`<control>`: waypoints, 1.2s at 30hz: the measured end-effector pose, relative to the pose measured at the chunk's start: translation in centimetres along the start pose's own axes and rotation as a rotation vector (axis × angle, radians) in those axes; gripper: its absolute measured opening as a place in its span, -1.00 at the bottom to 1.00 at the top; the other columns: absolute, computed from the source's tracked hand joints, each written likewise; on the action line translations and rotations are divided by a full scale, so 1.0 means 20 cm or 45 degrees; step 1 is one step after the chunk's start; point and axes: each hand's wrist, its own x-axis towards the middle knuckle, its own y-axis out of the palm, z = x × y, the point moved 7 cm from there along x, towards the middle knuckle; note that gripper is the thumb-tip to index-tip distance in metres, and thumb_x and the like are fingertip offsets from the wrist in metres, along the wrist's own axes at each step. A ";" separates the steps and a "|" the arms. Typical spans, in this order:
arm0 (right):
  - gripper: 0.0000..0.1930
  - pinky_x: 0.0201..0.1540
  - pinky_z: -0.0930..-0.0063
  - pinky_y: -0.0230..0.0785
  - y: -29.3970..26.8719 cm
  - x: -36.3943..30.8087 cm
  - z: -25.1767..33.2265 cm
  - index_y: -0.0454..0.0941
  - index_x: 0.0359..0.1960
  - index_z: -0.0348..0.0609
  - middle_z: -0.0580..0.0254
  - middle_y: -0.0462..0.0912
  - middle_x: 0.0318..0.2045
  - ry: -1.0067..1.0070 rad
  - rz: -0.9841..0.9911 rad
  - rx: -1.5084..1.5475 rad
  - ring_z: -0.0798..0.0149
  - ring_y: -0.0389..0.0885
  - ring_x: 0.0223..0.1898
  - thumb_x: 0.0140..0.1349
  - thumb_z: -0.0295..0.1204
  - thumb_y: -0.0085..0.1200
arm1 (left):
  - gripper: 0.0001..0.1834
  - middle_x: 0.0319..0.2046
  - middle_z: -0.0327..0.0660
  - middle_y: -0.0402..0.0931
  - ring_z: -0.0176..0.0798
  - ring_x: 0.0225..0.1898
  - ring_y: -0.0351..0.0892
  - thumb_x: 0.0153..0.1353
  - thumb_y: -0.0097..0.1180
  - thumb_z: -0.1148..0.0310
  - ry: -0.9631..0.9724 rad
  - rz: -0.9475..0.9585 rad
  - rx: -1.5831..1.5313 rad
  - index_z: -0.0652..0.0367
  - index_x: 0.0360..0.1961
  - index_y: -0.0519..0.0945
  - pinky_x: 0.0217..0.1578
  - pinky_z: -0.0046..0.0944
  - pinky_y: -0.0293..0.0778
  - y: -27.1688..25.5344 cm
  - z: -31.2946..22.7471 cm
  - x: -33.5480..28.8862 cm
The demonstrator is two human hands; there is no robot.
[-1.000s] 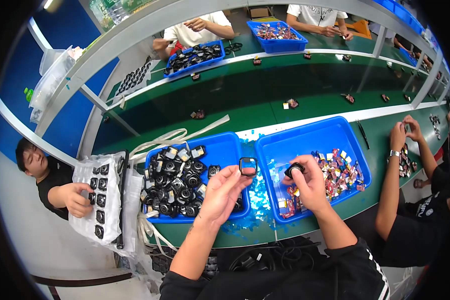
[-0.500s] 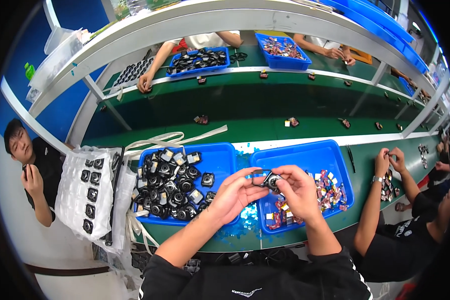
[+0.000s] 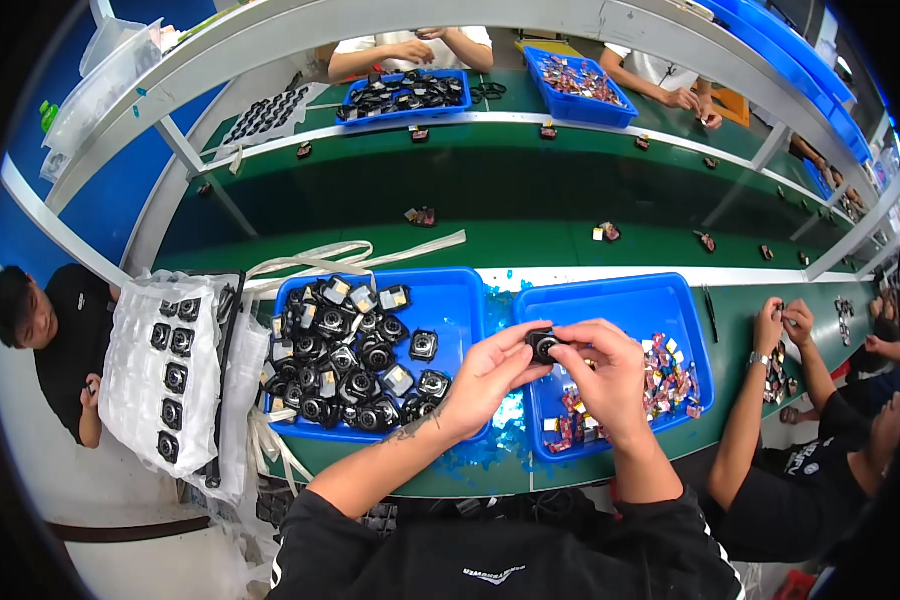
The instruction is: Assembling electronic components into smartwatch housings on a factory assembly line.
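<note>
Between my two hands is a small black housing with a round lens (image 3: 543,346), like a camera module. My left hand (image 3: 488,378) pinches it from the left, while the fingers and thumb of my right hand (image 3: 602,368) close on its right side. Both hands are above the gap between two blue trays. Similar black lens housings (image 3: 332,322) are heaped in the left tray (image 3: 455,300). Small reddish parts with white and yellow pieces (image 3: 670,375) lie in the right tray (image 3: 610,298), beneath and beside my right hand.
Behind the trays runs a green conveyor belt (image 3: 510,195) carrying scattered small parts. White plastic trays with lens housings (image 3: 175,378) stand at left, near a person (image 3: 65,330). White straps (image 3: 320,260) lie beside the left tray. Co-workers sit across and at right (image 3: 820,440).
The black loop that stuck out by my left fingers no longer shows, and the housing is turned. Parts on the belt have shifted right. The person at left has lowered a hand.
</note>
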 end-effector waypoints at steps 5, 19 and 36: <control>-0.80 -0.29 0.55 0.60 0.02 0.01 0.04 0.67 -0.23 -0.31 0.09 0.65 -0.30 -0.097 -0.059 -0.073 0.32 0.68 -0.31 0.07 -0.70 0.24 | -0.56 0.12 -0.15 0.45 -0.32 0.17 0.42 0.45 -0.17 0.44 0.117 0.014 0.096 0.27 0.32 0.27 0.17 -0.27 0.42 0.01 -0.03 -0.01; -0.68 -0.19 0.46 0.55 0.02 0.01 -0.08 0.56 -0.06 -0.19 0.21 0.54 -0.16 0.142 0.026 0.048 0.36 0.56 -0.20 0.12 -0.49 0.26 | -0.62 -0.01 -0.06 0.56 -0.24 0.00 0.56 0.37 0.02 0.50 0.313 -0.063 0.458 0.44 0.16 0.42 0.08 -0.25 0.48 0.04 -0.11 0.00; -0.81 -0.17 0.44 0.51 0.04 0.06 -0.05 0.51 -0.20 -0.25 0.21 0.58 -0.36 -0.061 0.029 0.068 0.27 0.60 -0.27 0.19 -0.46 0.19 | -0.66 -0.08 0.08 0.56 -0.11 -0.09 0.61 0.42 -0.08 0.39 0.259 -0.572 0.206 0.52 0.03 0.47 -0.05 -0.25 0.55 -0.04 -0.19 0.03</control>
